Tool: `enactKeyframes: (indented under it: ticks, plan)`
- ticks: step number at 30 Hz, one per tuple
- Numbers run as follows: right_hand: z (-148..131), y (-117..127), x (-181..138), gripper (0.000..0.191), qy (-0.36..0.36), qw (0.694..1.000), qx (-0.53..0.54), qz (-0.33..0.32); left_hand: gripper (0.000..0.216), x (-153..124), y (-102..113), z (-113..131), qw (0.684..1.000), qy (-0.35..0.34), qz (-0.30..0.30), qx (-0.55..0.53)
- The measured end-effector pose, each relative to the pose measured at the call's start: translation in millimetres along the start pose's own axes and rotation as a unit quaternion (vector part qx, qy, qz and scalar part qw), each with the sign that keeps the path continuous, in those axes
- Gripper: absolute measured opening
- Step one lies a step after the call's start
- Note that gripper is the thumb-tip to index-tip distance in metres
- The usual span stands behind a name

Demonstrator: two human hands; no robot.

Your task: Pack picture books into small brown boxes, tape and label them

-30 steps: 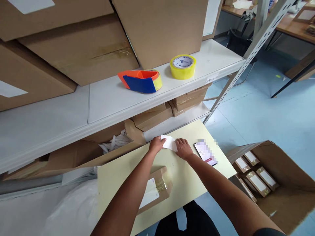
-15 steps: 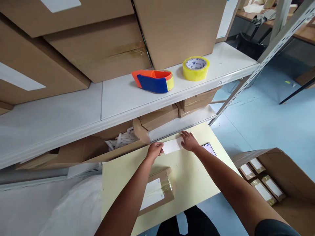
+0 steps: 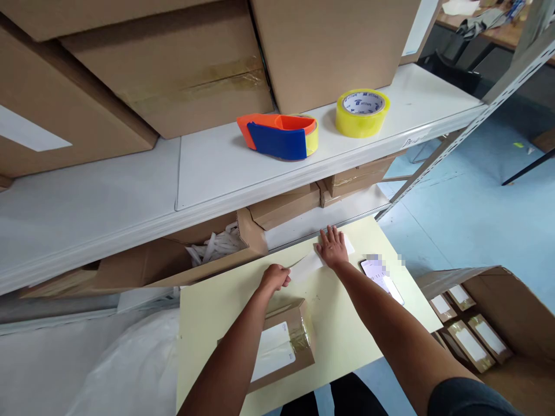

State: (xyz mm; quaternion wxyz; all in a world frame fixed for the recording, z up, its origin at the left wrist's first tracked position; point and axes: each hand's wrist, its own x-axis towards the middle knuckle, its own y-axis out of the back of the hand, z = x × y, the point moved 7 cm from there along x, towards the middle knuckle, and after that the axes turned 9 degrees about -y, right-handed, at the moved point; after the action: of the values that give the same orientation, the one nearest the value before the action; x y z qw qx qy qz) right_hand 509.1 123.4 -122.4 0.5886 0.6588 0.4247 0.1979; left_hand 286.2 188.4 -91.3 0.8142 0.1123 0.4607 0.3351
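Note:
A white paper strip (image 3: 306, 264) lies along the far part of the cream tabletop (image 3: 208, 323). My left hand (image 3: 276, 277) is closed, pinching the strip's left end between thumb and fingers and lifting it slightly. Fingers spread, my right hand (image 3: 333, 248) presses flat on the strip, whose far right end shows past it. Under my left forearm rests a taped cardboard box (image 3: 303, 346) with a white label (image 3: 274, 349) on its top. A phone (image 3: 376, 273) with a lit screen lies to the right of my right hand.
Above the table, a grey shelf (image 3: 208, 173) holds large cartons, an orange and blue tape dispenser (image 3: 280, 138) and a yellow tape roll (image 3: 362, 118). An open carton (image 3: 520, 312) at right contains several labelled boxes. Another open carton (image 3: 151, 260) sits below the shelf.
My right hand has flattened and spread its fingers on the strip, and the strip's right end now shows beyond it. The left hand keeps its pinch. The camera view has shifted slightly.

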Motion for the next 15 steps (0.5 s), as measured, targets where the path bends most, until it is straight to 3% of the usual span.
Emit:
enactKeyframes:
  ticks: [5,7,9,11,13,15]
  plan:
    - [-0.8,-1.7,-2.1,0.067,-0.002,1.000,-0.018,-0.003,0.026,-15.8,33.5,1.8,0.994,-0.012,0.005,0.111]
    - [-0.7,-1.3,-2.2,0.066,-0.005,1.000,-0.023,-0.005,0.025,-38.6,58.1,9.1,0.986,-0.048,0.043,0.152]
    - [-1.8,2.5,-1.4,0.066,-0.011,1.000,-0.017,-0.010,0.022,-75.2,82.6,22.2,0.962,-0.125,0.119,0.211]
    - [-6.5,12.8,-2.5,0.064,-0.019,1.000,0.007,-0.017,0.018,-125.6,99.5,38.1,0.908,-0.233,0.217,0.273]
    - [-17.4,33.8,-11.0,0.059,-0.019,0.997,0.074,-0.008,0.014,-185.6,105.0,53.5,0.820,-0.376,0.310,0.301]
    - [-33.2,61.7,-32.9,0.051,-0.011,0.977,0.212,-0.009,0.013,-242.0,102.4,60.3,0.725,-0.493,0.364,0.314]
